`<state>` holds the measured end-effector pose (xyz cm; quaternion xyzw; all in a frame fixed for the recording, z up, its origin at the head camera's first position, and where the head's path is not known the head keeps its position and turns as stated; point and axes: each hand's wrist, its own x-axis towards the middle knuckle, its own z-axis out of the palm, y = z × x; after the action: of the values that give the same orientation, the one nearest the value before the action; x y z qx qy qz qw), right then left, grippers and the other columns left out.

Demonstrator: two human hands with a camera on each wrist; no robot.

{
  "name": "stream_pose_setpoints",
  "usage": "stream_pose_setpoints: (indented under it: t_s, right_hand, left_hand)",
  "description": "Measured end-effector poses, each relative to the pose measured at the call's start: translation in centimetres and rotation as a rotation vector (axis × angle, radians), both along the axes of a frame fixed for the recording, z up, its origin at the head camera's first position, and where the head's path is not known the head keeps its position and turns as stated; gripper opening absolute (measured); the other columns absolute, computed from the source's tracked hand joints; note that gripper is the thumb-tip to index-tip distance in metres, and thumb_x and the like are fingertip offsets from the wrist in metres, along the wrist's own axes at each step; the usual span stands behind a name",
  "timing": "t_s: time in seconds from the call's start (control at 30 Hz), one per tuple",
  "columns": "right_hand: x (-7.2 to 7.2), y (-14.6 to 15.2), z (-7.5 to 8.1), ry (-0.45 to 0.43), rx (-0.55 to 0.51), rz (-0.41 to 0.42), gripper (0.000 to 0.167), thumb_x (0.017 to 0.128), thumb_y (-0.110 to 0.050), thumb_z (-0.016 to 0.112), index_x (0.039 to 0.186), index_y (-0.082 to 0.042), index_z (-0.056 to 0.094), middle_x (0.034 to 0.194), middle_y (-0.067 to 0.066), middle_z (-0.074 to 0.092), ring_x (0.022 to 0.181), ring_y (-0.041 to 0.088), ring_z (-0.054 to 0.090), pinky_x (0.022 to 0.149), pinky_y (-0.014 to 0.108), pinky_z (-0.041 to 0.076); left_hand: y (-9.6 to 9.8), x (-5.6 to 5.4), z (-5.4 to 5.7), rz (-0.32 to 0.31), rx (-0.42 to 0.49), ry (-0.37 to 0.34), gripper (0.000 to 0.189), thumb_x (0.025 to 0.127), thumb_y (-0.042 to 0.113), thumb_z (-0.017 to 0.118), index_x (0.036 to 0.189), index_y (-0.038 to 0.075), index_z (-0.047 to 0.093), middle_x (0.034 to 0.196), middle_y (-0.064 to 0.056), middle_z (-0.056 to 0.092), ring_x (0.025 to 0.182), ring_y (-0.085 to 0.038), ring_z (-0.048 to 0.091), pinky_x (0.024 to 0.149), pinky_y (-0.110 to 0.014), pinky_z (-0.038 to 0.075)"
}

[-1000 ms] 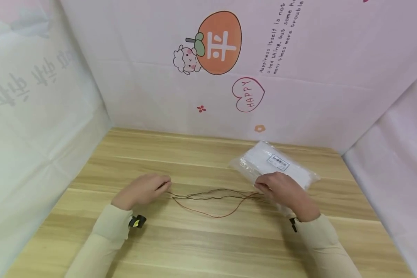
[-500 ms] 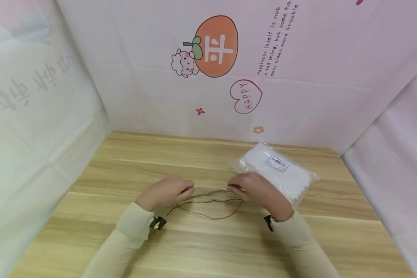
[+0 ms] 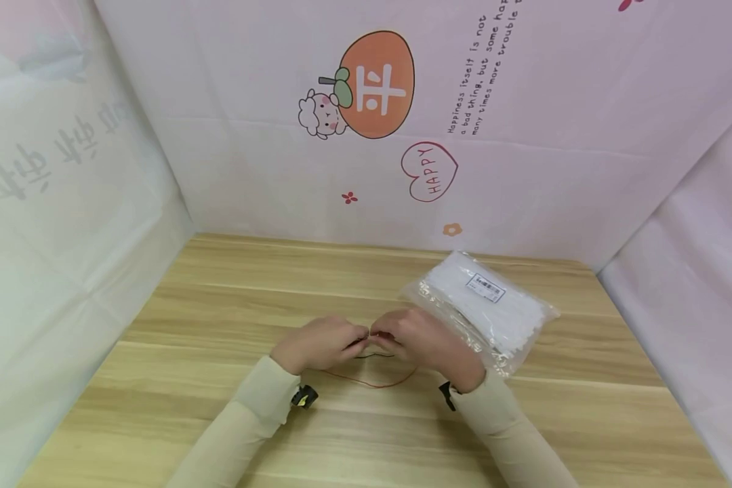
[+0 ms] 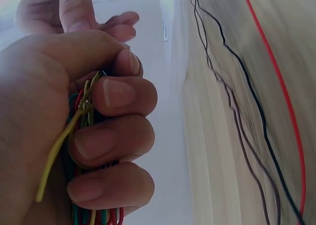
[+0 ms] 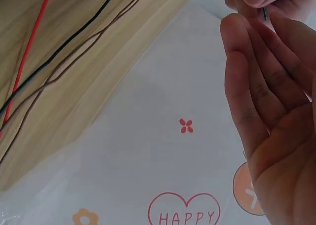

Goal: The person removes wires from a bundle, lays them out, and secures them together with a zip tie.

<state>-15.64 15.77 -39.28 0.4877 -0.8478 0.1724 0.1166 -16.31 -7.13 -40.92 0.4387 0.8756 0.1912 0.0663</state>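
My left hand point(image 3: 326, 342) is curled round a bundle of thin coloured wires point(image 4: 86, 99). Yellow, red and green strands show between its fingers in the left wrist view, and one yellow end sticks out. My right hand point(image 3: 411, 339) is at its fingertips, thumb and fingers bent close together. In the right wrist view, a short green wire end point(image 5: 265, 14) shows between the two hands' fingertips; whether my right fingers pinch it is hidden. Below both hands, a red wire point(image 3: 375, 386), a dark wire point(image 4: 247, 82) and brown wires point(image 4: 232, 99) lie on the table.
A clear plastic bag point(image 3: 484, 305) with white contents and a barcode label lies right of the hands on the wooden table point(image 3: 268, 271). Printed white cloth point(image 3: 250, 163) hangs behind the table and at both sides.
Both hands have moved inward from the ends of the loose wires and now meet at the fingertips. The loose wires and the bag stay on the table.
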Motion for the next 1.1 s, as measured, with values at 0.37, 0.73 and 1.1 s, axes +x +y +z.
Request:
stream_pose_setpoints:
  t_s: [0.37, 0.73, 1.1]
  right_hand:
    - [-0.5, 1.3, 0.0, -0.032, -0.047, 0.001, 0.016, 0.089, -0.004, 0.075, 0.078, -0.016, 0.072, 0.071, -0.010, 0.065, 0.063, -0.003, 0.052, 0.058, 0.012, 0.045]
    - [-0.2, 0.4, -0.3, 0.122, 0.101, 0.046, 0.010, 0.093, -0.015, 0.082, 0.087, -0.015, 0.073, 0.076, -0.007, 0.071, 0.066, 0.002, 0.062, 0.064, 0.016, 0.051]
    - [-0.9, 4.7, -0.9, 0.080, 0.175, -0.122, 0.029, 0.092, -0.002, 0.074, 0.074, -0.017, 0.056, 0.063, -0.010, 0.050, 0.059, 0.002, 0.037, 0.052, 0.018, 0.034]
  left_hand:
    - [-0.3, 0.4, -0.4, 0.020, -0.031, -0.064, 0.026, 0.113, 0.019, 0.049, 0.092, 0.010, 0.063, 0.069, 0.009, 0.044, 0.064, -0.004, 0.043, 0.065, -0.022, 0.043]
    - [-0.2, 0.9, -0.4, 0.024, -0.067, -0.140, 0.025, 0.114, 0.022, 0.047, 0.106, 0.011, 0.068, 0.070, 0.011, 0.044, 0.063, -0.003, 0.044, 0.064, -0.023, 0.045]
    - [-5.0, 0.7, -0.5, 0.031, 0.003, -0.112, 0.031, 0.114, 0.017, 0.047, 0.084, 0.010, 0.052, 0.070, 0.011, 0.032, 0.064, -0.003, 0.035, 0.067, -0.024, 0.040]
